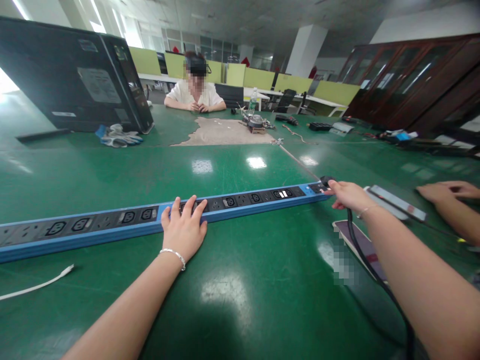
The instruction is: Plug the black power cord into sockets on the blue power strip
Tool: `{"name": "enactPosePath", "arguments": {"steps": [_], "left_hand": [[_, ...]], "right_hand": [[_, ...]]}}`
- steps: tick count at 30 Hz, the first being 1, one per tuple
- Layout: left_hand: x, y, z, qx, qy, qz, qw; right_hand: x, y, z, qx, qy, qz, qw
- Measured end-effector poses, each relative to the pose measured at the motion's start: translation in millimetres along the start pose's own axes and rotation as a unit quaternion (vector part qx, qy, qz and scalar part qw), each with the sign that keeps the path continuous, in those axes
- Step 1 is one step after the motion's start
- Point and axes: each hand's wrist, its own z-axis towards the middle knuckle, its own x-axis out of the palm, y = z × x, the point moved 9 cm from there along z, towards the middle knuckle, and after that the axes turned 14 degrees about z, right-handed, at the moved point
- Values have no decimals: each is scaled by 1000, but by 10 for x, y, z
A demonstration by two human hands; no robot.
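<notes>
A long blue power strip (232,212) with a row of black sockets lies across the green table. My left hand (183,227) rests on its middle, fingers spread over the top and thumb along the near side. At the strip's right end, my right hand (350,195) is closed on a black plug (327,179). The plug is at the end sockets; whether it sits in one is hidden by my fingers. From that hand a black cable (362,255) hangs down past my forearm.
A phone-like flat object (362,247) lies under the cable. Another person's hands (448,192) rest at right, near a white device (397,200). A white cable (41,287) lies at left. Farther back are a black computer case (75,80), gloves (118,136) and a seated person (195,90).
</notes>
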Motion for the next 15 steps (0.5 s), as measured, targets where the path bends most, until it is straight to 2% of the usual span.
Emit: {"name": "enactPosePath", "arguments": {"steps": [4, 11, 15], "left_hand": [[3, 3, -1, -1, -1, 3, 1000], [2, 4, -1, 0, -3, 10, 1000], [-7, 0, 2, 3, -4, 5, 1000]], "right_hand": [[-8, -41, 11, -11, -17, -44, 999], [327, 214, -11, -90, 1, -132, 987], [428, 323, -30, -113, 8, -181, 977]]}}
